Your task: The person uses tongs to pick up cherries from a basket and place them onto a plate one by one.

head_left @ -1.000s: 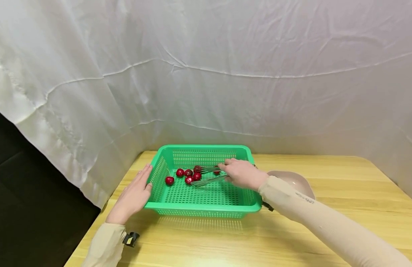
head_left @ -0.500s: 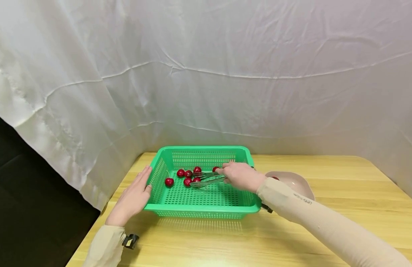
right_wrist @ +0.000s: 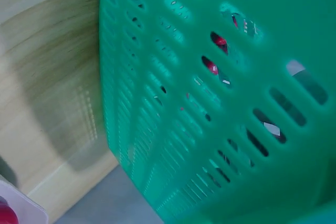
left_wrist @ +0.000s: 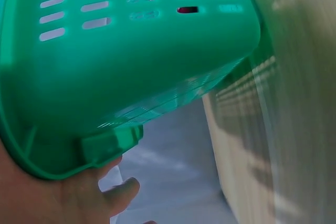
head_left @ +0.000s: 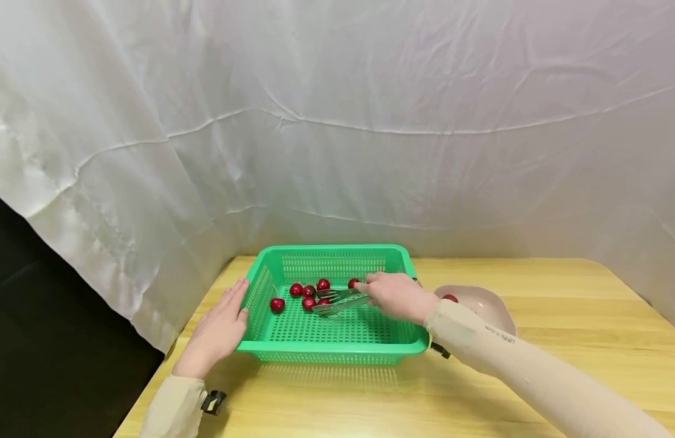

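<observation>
- Green basket: on the bench, mesh floor and slotted walls, standing left of the bowl.
- Red cherries: 7 visible inside the basket. 1 lies apart toward the left wall, 5 are grouped at centre-left, 1 sits farther right, just beside the right hand's fingertips.
- Right hand: over the basket's right part, fingers pinching the clear tongs. Tongs point left; their 2 fork-shaped ends are apart.
- 1 of the grouped cherries shows between the tong ends, partly covered by them. Contact with the tongs: cannot tell.
- Left hand: at the basket's left rim, fingers nearly straight along it, thumb lower and toward the near side. Left wrist view shows the hand against the rim's outer side.
- Bowl: pale pink, right of the basket, near side partly hidden by the right sleeve. 1 lone cherry shows at its left side.
- Right wrist view: mostly the basket's slotted wall, red showing through a few slots; hand not visible there.
- Wrinkled pale curtain behind the bench; black surface at far left.
</observation>
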The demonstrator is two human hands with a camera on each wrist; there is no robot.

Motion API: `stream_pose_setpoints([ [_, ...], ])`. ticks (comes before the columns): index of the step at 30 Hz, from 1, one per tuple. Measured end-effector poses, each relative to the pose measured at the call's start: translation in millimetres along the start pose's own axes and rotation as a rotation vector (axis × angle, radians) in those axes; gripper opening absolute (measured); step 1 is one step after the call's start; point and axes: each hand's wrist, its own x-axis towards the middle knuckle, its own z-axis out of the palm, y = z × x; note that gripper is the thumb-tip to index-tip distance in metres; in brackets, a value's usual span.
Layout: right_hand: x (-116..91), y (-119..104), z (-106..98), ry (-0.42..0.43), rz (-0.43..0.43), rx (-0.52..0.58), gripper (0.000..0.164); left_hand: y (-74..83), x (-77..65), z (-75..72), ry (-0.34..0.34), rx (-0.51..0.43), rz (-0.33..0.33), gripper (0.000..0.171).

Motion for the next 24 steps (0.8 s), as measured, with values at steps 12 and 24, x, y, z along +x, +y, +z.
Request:
stream_pose_setpoints([
  [12,-14.3,-2.7,-2.8,0.116,-0.020,-0.081,0.044,1.9,-3.3,0.9,-0.007,0.067,-0.015,0.057],
  [24,-34.7,-1.8,-9.7,0.232,-0.005,-0.119,0.048,5.2,-2.9,-2.4,0.001,0.053,-0.011,0.057],
])
